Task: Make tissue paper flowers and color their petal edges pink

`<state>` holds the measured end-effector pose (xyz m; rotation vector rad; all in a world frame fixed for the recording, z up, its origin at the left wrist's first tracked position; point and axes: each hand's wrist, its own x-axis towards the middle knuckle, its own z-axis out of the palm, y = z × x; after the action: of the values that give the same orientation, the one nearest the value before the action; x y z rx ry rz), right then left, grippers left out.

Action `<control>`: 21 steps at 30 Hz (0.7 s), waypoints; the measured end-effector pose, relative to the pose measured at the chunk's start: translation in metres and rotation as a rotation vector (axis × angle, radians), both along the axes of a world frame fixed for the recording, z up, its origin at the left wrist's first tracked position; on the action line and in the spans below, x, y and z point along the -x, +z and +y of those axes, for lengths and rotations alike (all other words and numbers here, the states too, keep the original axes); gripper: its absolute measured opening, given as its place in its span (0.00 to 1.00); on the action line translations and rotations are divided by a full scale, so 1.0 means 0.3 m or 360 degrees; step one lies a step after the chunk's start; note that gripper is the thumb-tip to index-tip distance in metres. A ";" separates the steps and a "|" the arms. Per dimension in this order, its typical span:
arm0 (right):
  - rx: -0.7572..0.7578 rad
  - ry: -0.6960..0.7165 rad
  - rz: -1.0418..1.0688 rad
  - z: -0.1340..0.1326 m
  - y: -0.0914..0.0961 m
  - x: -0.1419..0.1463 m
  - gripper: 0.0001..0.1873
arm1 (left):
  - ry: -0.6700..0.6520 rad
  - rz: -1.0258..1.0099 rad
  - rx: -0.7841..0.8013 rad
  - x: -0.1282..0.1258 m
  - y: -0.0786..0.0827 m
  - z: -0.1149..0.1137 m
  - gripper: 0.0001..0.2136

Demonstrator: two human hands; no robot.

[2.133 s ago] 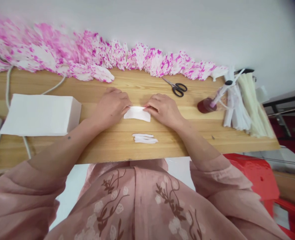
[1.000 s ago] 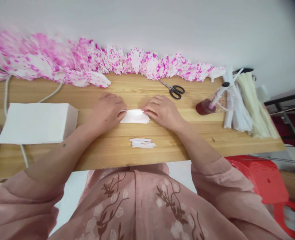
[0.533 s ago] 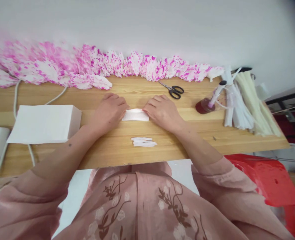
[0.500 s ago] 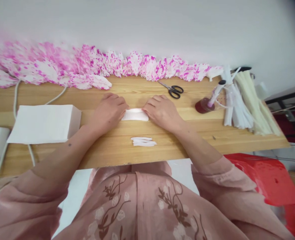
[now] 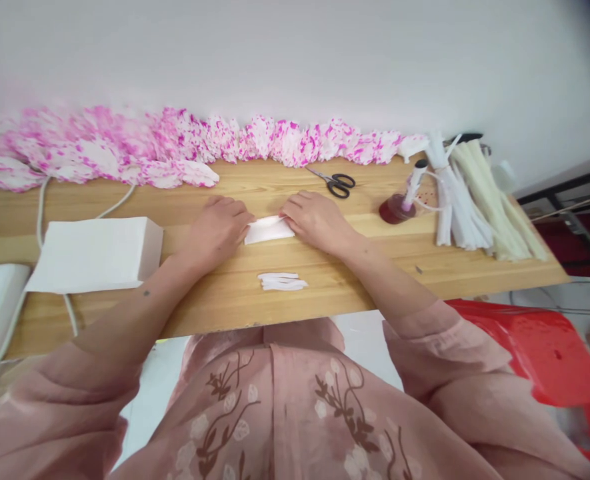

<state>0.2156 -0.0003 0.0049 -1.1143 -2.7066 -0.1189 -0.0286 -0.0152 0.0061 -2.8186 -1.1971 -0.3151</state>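
Between my two hands lies a small folded piece of white paper, flat on the wooden table. My left hand grips its left end with bent fingers, the tips at the upper corner. At the opposite end, my right hand pinches the upper right corner. The fingertips of both hands are partly hidden behind the knuckles. Nearer to me rest several narrow white folded strips, apart from both hands.
Black-handled scissors lie beyond my right hand. A jar of dark red liquid stands to the right, beside white bundled stems and pale yellow ones. Pink-spotted white paper bunches line the wall. At left is a white paper stack.
The view has shifted slightly, so the table's things sit a little differently in the picture. Both hands stay at the paper's ends; its front face now looks flatter and more tilted.
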 end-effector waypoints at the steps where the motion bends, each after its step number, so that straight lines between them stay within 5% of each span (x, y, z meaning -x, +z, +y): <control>1: -0.0007 0.0014 -0.0012 -0.001 0.004 0.001 0.15 | -0.0011 0.0004 0.0008 -0.001 0.001 0.001 0.11; 7: -0.0103 0.0102 -0.0118 -0.025 0.006 0.004 0.13 | -0.0031 0.0015 -0.0069 -0.005 -0.011 0.003 0.10; 21: -0.0012 -0.0162 0.0063 -0.063 -0.039 0.008 0.14 | -0.0188 0.0126 -0.0170 0.011 0.016 0.006 0.13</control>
<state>0.2132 -0.0191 -0.0067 -1.2387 -2.6130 -0.1218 -0.0319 -0.0134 0.0110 -2.7861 -0.9713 -0.2630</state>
